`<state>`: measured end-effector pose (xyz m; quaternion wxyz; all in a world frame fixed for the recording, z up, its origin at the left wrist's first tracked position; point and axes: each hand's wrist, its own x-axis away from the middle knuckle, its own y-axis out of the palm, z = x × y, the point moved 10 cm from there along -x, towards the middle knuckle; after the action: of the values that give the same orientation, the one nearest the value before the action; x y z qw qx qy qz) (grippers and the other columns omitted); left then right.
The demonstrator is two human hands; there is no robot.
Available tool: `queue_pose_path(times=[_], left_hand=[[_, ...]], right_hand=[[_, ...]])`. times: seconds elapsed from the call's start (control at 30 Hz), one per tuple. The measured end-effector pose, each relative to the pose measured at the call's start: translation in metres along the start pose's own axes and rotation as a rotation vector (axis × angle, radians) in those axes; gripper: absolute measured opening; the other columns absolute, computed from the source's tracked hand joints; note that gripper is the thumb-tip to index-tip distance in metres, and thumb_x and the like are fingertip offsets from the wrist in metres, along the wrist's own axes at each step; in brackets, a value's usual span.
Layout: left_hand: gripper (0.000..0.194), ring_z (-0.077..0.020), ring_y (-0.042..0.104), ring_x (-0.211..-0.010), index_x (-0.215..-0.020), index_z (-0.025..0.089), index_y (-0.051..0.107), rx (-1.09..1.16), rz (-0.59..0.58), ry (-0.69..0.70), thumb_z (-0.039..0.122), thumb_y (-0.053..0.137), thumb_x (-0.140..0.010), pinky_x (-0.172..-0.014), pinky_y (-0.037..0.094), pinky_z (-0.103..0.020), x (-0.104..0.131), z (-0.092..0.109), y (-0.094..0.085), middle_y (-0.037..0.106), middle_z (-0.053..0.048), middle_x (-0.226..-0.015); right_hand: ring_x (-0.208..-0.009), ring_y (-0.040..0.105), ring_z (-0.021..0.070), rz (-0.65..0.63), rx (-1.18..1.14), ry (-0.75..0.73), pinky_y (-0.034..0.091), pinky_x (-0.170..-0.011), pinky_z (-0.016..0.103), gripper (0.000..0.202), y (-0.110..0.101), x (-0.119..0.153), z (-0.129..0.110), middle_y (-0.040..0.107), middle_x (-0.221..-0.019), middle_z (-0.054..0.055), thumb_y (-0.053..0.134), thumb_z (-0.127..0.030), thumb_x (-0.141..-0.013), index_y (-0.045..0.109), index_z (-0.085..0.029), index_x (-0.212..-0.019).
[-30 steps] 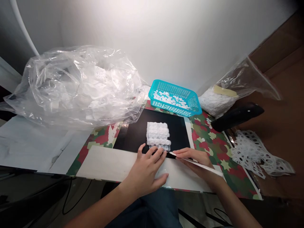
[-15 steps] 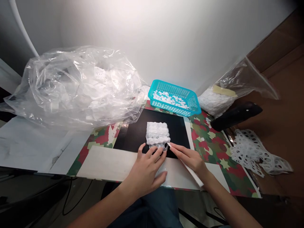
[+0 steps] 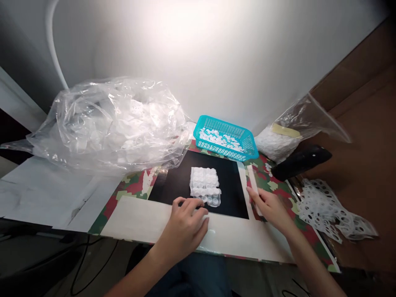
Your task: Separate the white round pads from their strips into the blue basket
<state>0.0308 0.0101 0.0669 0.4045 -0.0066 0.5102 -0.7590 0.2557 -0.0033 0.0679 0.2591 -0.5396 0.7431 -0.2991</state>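
Observation:
On the black mat (image 3: 233,194) lies a small translucent piece with rows of round white bumps (image 3: 204,178); its lowest row looks clearer than the others. My left hand (image 3: 188,218) rests at the mat's front edge, fingers bent and slightly apart, the tips beside the lower edge of that piece. Whether they touch it I cannot tell. To the right of the mat, my right hand (image 3: 269,206) has its thumb and fingers closed on a flat white stick (image 3: 253,179), which points away from me over the patterned cloth.
A turquoise basket (image 3: 227,154) holding several small white discs stands behind the mat. A large clear bag (image 3: 117,123) fills the left side. Farther right are another clear bag (image 3: 275,142), a black handle-like object (image 3: 303,162) and perforated white sheets (image 3: 321,206).
My right hand has moved right with the white stick, away from the bumpy piece. My left hand has drawn back slightly with its fingers more bent. The view has tilted a little.

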Motion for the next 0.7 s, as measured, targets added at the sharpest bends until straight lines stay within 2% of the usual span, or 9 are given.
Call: queue_pose_path(times=[0.1, 0.23, 0.33, 0.5, 0.57, 0.63, 0.7], left_hand=[[0.017, -0.0185, 0.056, -0.092, -0.084, 0.02, 0.057, -0.003, 0.129, -0.139, 0.019, 0.041, -0.091, -0.086, 0.035, -0.038, 0.001, -0.019, -0.016, 0.06, -0.005, -0.094], [0.009, -0.0203, 0.055, -0.085, -0.09, 0.019, 0.054, -0.104, 0.184, -0.266, 0.022, 0.045, -0.088, -0.077, 0.04, -0.037, 0.002, -0.041, -0.022, 0.058, -0.005, -0.091], [0.015, -0.0228, 0.056, -0.084, -0.098, 0.018, 0.053, -0.204, 0.227, -0.307, 0.026, 0.047, -0.087, -0.072, 0.041, -0.037, 0.0, -0.05, -0.023, 0.058, -0.007, -0.092], [0.011, -0.0223, 0.056, -0.076, -0.084, 0.017, 0.054, -0.248, 0.175, -0.337, 0.026, 0.048, -0.086, -0.068, 0.041, -0.037, -0.009, -0.054, -0.013, 0.058, -0.006, -0.082], [0.011, -0.021, 0.057, -0.075, -0.08, 0.018, 0.054, -0.194, 0.15, -0.304, 0.023, 0.046, -0.086, -0.067, 0.041, -0.037, -0.013, -0.051, -0.009, 0.058, -0.005, -0.08], [0.013, -0.02, 0.057, -0.075, -0.079, 0.019, 0.052, -0.119, 0.163, -0.28, 0.021, 0.043, -0.088, -0.07, 0.042, -0.037, -0.016, -0.049, -0.011, 0.059, -0.004, -0.079], [0.015, -0.0191, 0.058, -0.072, -0.08, 0.02, 0.05, 0.015, 0.195, -0.299, 0.023, 0.039, -0.09, -0.07, 0.043, -0.037, -0.018, -0.051, -0.016, 0.059, -0.004, -0.078]], right_hand=[[-0.046, 0.047, 0.0135, -0.09, 0.343, -0.096, 0.036, -0.046, 0.024, 0.046, 0.011, -0.011, 0.007, 0.044, -0.046, -0.003, 0.036, -0.049, -0.093, 0.038, -0.021, -0.056], [-0.046, 0.044, 0.0136, -0.065, 0.427, -0.114, 0.032, -0.046, 0.024, 0.046, 0.015, -0.024, 0.016, 0.041, -0.046, -0.004, 0.041, -0.051, -0.089, 0.031, -0.022, -0.055], [-0.047, 0.047, 0.0145, -0.023, 0.48, -0.092, 0.03, -0.046, 0.024, 0.043, 0.008, -0.033, 0.023, 0.046, -0.048, -0.003, 0.039, -0.049, -0.089, 0.035, -0.021, -0.057], [-0.044, 0.051, 0.0178, 0.055, 0.589, -0.025, 0.024, -0.041, 0.023, 0.043, -0.019, -0.042, 0.037, 0.05, -0.046, 0.0, 0.046, -0.048, -0.085, 0.038, -0.021, -0.052], [-0.043, 0.051, 0.019, 0.104, 0.619, -0.022, 0.025, -0.041, 0.024, 0.042, -0.028, -0.045, 0.034, 0.051, -0.045, 0.001, 0.048, -0.047, -0.084, 0.039, -0.022, -0.052], [-0.048, 0.054, 0.0208, 0.174, 0.636, -0.047, 0.03, -0.043, 0.026, 0.036, -0.035, -0.052, 0.02, 0.056, -0.052, 0.002, 0.045, -0.044, -0.086, 0.044, -0.022, -0.057], [-0.068, 0.061, 0.0244, 0.253, 0.639, -0.112, 0.04, -0.055, 0.03, 0.028, -0.037, -0.065, -0.001, 0.063, -0.072, 0.007, 0.04, -0.04, -0.089, 0.052, -0.021, -0.071]])
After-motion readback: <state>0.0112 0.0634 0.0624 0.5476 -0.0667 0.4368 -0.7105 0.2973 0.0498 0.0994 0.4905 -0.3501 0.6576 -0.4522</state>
